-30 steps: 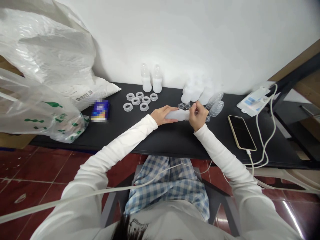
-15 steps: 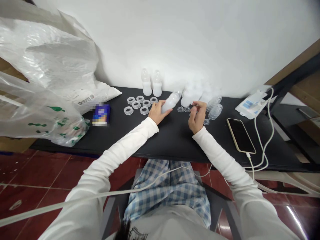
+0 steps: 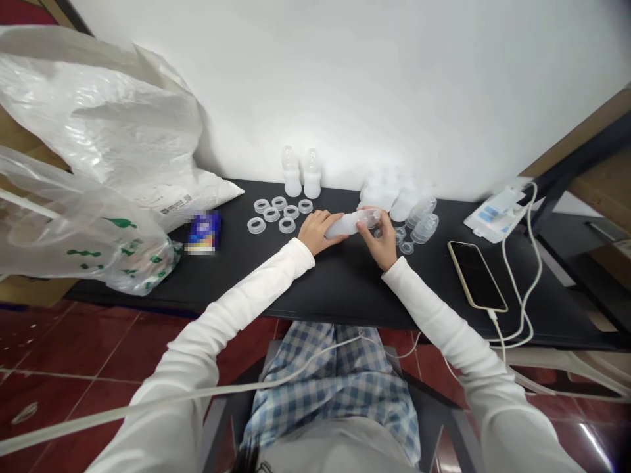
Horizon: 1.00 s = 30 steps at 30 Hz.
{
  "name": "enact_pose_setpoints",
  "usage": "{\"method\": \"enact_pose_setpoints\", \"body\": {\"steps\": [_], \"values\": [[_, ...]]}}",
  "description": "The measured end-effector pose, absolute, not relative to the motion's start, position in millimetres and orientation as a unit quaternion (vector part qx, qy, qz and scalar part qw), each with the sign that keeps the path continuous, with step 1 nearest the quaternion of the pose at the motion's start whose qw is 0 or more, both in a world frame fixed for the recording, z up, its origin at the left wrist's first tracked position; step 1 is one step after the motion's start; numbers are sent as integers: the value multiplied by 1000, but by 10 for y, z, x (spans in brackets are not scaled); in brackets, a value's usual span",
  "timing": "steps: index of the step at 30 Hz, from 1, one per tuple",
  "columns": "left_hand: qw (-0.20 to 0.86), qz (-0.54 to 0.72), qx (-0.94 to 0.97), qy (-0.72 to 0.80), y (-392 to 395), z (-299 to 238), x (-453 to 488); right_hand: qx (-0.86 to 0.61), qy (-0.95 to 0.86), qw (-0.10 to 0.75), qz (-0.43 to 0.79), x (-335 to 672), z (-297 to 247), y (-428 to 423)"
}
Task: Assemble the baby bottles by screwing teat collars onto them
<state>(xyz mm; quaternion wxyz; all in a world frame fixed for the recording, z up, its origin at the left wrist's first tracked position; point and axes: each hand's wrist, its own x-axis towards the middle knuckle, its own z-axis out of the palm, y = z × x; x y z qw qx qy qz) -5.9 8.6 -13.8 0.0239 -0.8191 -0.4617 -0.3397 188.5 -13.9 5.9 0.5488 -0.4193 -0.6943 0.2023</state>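
Observation:
A white baby bottle [image 3: 342, 226] with a clear cap lies tilted sideways between my hands. My left hand [image 3: 318, 231] wraps around its base, while my right hand [image 3: 380, 239] has its fingers closed on the clear cap end. Left of my left hand are several clear rings [image 3: 271, 213] on the black table. Two capped bottles [image 3: 311, 173] stand upright behind them by the wall. Beyond my right hand sits a cluster of white bottles [image 3: 385, 190], with clear caps [image 3: 424, 228] and small clear discs [image 3: 407, 247] beside it.
A phone [image 3: 476, 276] on a white cable lies at the right, below a white and blue packet [image 3: 497, 211]. Large plastic bags [image 3: 123, 138] and a blue packet [image 3: 204, 232] occupy the left. A cable [image 3: 221, 389] crosses in front of my lap.
My right hand has moved left and closed on the cap end of the bottle. The bottle has turned to lie more level in my left hand. The view has shifted slightly.

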Motion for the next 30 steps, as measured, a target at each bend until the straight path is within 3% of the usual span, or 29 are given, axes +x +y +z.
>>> {"method": "enact_pose_setpoints", "body": {"steps": [8, 14, 20, 30], "values": [[66, -316, -839, -439, 113, -136, -33, -472, -617, 591, 220, 1851, 21, -118], [39, -336, -832, -440, 183, -158, 89, -492, -607, 591, 199, 1876, 7, -41], [-4, -413, -741, -529, 458, -289, 325, -516, -636, 564, 105, 1970, -51, 29], [0, -494, -621, -608, 852, -299, 449, -513, -822, 241, -56, 1927, -109, -45]]}}
